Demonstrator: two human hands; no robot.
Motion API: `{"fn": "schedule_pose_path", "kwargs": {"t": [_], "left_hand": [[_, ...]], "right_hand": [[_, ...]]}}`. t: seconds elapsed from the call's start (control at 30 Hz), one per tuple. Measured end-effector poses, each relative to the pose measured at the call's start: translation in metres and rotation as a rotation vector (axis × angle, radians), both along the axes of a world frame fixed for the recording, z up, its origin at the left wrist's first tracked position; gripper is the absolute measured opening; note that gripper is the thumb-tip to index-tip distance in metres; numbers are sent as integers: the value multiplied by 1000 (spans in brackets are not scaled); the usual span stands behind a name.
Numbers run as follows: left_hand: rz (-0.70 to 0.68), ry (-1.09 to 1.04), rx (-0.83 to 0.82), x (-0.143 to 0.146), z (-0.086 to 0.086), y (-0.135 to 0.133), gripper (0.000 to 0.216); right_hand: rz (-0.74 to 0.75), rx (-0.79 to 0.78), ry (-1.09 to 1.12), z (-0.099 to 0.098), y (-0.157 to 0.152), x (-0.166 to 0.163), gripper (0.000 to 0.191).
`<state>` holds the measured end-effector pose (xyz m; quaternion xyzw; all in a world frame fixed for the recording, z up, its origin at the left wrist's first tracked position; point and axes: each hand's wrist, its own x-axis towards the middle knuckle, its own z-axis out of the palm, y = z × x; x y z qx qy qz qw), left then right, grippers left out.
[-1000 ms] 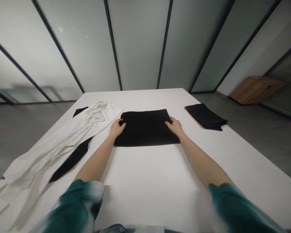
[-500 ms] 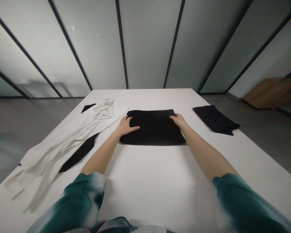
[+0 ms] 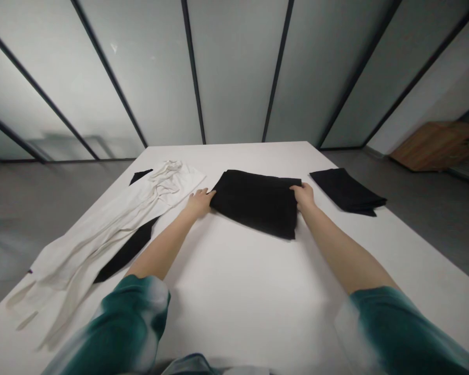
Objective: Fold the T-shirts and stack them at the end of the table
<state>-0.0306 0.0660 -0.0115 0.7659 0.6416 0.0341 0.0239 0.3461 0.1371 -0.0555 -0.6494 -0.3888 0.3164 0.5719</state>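
Observation:
A folded black garment (image 3: 258, 200) lies turned at an angle on the white table in front of me. My right hand (image 3: 305, 197) grips its right edge, thumb on top and the other fingers beneath or behind the fold. At the garment's left corner, my left hand (image 3: 200, 202) rests low over the table, fingers stretched forward and thumb side touching the cloth. The garment's exact kind is hidden by its folding.
Long white garments (image 3: 117, 229) lie in a loose heap on the left, over a black cloth (image 3: 131, 252). Another folded black garment (image 3: 347, 191) sits by the table's right edge. Beyond the white table (image 3: 234, 302) stand frosted panels (image 3: 234, 73).
The folded black garment has shifted right and turned clockwise. My right hand moved right with its edge; my left hand has slid off the top to the garment's left corner.

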Motion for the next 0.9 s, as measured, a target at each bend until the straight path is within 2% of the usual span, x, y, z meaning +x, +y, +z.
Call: {"fn": "schedule_pose_path", "kwargs": {"t": [0.1,0.2,0.27,0.33,0.43,0.53,0.63,0.7,0.77,0.83,0.9], "left_hand": [[273,-102,210,1,9,16,53],[397,-184,166,7,9,21,44],[395,-216,85,13,4,19,45],[360,-266,43,20,-2,15,53],[236,-342,-7,30,-7,17,61],[169,-367,-53,37,-6,35,43],[185,-427,-64,39,-1,61,30],[182,-490,-14,39,1,77,39],[203,-532,46,39,0,85,60],[230,-540,80,40,-4,84,76],[191,-538,108,41,-7,71,77]], "right_hand": [[71,-81,64,0,-39,10,33],[211,-177,-2,1,-74,18,52],[238,-161,-110,2,-86,24,70],[219,-113,-218,4,-87,30,75],[236,-78,-311,9,-75,34,52],[323,-69,-345,12,-68,32,25],[339,-87,-349,12,-72,25,14],[376,-93,-331,10,-78,20,16],[475,-88,-312,8,-85,14,22],[550,-70,-332,6,-90,8,26],[535,-35,-421,3,-93,4,24]]}}
